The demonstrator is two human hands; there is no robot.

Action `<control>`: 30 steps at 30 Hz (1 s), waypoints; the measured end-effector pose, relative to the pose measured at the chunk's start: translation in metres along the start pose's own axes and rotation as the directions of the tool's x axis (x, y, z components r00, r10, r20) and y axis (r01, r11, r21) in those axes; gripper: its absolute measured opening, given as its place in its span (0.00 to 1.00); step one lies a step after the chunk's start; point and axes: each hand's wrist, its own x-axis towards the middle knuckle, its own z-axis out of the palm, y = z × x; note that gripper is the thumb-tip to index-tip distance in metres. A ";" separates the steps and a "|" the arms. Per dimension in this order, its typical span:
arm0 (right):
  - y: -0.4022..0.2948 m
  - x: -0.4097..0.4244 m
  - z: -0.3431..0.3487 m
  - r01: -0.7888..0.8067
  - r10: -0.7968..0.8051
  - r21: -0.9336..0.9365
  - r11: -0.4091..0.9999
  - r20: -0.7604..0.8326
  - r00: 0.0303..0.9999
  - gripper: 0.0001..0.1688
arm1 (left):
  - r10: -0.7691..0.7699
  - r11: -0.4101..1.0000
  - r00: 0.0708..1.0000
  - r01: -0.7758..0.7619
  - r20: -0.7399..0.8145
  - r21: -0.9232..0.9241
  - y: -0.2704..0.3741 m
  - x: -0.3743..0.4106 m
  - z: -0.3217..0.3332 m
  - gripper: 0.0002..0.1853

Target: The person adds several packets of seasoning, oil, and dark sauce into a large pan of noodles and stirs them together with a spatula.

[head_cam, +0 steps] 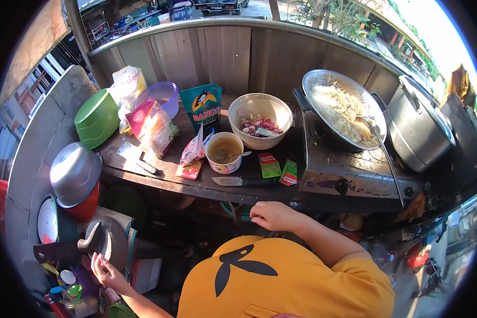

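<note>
My left hand [106,272] is low at the left, fingers extended, by a stone mortar [117,242]. A curved stone pestle [90,237] lies across the mortar. I cannot tell whether the fingertips touch the mortar. My right hand [276,216] hovers before my yellow shirt at the table's front edge, fingers curled, with nothing visible in it. Beyond it on the table lie a kitchen knife [228,181] and two small green-and-red sachets [269,165]. A paper tub [224,155] holds brown sauce and a spoon. Behind stands a cream basket [242,104] with peeled shallots and a packet.
At the right, a gas stove [334,175] bears a wok [314,75] of noodles with a long ladle [389,171]. A large metal pot [415,131] stands beyond. Left are a soy sauce pouch [200,105], plastic bags [151,127], a green basin [96,119] and a metal bowl [75,173].
</note>
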 end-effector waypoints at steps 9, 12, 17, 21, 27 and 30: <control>0.011 -0.018 0.011 -0.067 0.071 0.077 0.995 -0.046 0.996 0.08 | 0.230 0.842 0.839 0.082 0.493 -0.533 0.152 0.015 0.139 0.26; 0.012 -0.026 0.010 -0.083 0.093 0.112 0.990 -0.088 0.992 0.08 | 0.005 0.775 0.759 0.409 0.651 -0.483 0.159 0.040 0.199 0.34; 0.011 -0.045 0.008 -0.197 0.210 0.120 0.973 -0.105 0.972 0.09 | -0.337 0.410 0.616 0.777 0.712 -0.478 0.131 0.106 0.319 0.44; 0.020 -0.065 0.015 -0.289 0.297 0.103 0.952 -0.074 0.952 0.10 | -0.296 0.527 0.672 0.708 0.679 -0.471 0.085 0.156 0.398 0.37; 0.024 -0.079 0.009 -0.310 0.339 0.157 0.938 -0.217 0.915 0.09 | -0.253 0.279 0.821 0.568 0.512 -0.774 0.137 0.143 0.414 0.21; 0.015 -0.065 -0.019 -0.226 0.295 0.255 0.940 -0.280 0.913 0.09 | -0.212 0.339 0.917 0.393 0.338 -0.855 0.172 0.138 0.393 0.22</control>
